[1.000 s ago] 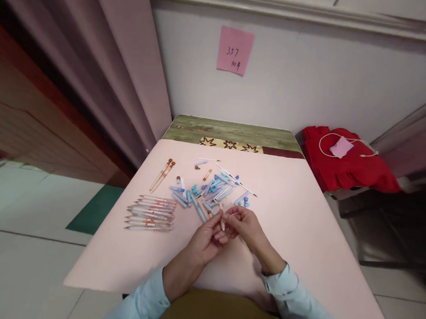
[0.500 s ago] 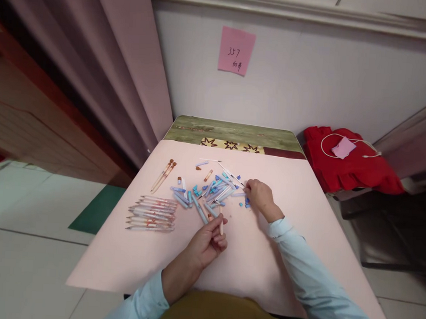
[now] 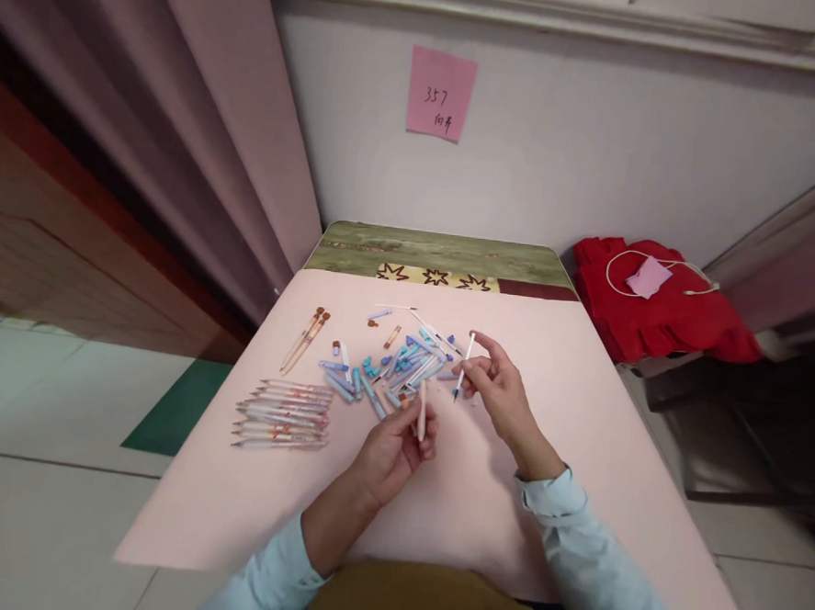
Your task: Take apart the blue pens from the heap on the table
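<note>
My left hand (image 3: 395, 450) is closed around a pale pen barrel (image 3: 422, 409), held nearly upright above the pink table cover (image 3: 577, 463). My right hand (image 3: 497, 384) pinches a thin white pen refill (image 3: 465, 364) with a dark tip pointing down, just right of the barrel. Both hands hover at the near edge of a loose pile of blue and white pen parts (image 3: 404, 360).
A neat row of assembled pens (image 3: 283, 412) lies at the left of the cover, with two brown-capped pens (image 3: 305, 337) behind it. A pink note (image 3: 441, 93) is stuck on the wall. Red cloth with a white cable (image 3: 656, 297) sits at the right.
My right hand reached into the pile, took a thin refill and drew back toward the left hand. The left hand kept hold of the barrel and raised it a little.
</note>
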### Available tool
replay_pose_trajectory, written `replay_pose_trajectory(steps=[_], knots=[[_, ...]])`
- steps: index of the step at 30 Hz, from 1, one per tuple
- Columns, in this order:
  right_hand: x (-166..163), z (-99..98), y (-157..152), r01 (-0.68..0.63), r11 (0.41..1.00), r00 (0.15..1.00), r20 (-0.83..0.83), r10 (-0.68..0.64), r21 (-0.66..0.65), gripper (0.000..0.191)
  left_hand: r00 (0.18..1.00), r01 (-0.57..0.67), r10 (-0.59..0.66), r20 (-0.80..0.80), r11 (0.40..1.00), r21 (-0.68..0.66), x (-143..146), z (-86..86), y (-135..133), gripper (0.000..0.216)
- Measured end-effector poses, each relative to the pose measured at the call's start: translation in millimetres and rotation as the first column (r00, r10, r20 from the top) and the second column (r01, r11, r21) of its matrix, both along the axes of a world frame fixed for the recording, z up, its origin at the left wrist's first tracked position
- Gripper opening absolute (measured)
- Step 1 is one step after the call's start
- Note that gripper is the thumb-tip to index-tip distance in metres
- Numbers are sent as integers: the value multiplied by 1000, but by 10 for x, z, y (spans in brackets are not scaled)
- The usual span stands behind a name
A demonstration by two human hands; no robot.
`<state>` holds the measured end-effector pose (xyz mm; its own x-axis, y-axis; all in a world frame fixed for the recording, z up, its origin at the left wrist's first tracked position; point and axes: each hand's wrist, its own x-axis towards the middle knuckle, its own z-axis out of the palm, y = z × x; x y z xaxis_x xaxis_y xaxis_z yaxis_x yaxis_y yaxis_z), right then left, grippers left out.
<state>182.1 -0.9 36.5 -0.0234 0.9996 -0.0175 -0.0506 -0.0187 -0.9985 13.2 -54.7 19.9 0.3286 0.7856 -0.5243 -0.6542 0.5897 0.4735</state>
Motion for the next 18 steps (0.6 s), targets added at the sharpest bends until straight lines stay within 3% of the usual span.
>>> replay_pose_trajectory(steps=[3,7,12,18], knots=[[-148,87,49,67,998,991,-120,-65,17,74,999,35,-34,-20,997,67,-40,75,28,25],[-301,80,225,246,967,961,-150,-234,69,64,999,41,-41,-3,995,92,-81,104,136,29],[-399,-155,440,567,815,812,-247,-528,122,57,999,15,-7,-48,984,179,-120,33,575,33],[-366,-491,586,702,703,701,-286,-653,114,57,966,-110,194,-173,909,403,-76,-135,1119,37]])
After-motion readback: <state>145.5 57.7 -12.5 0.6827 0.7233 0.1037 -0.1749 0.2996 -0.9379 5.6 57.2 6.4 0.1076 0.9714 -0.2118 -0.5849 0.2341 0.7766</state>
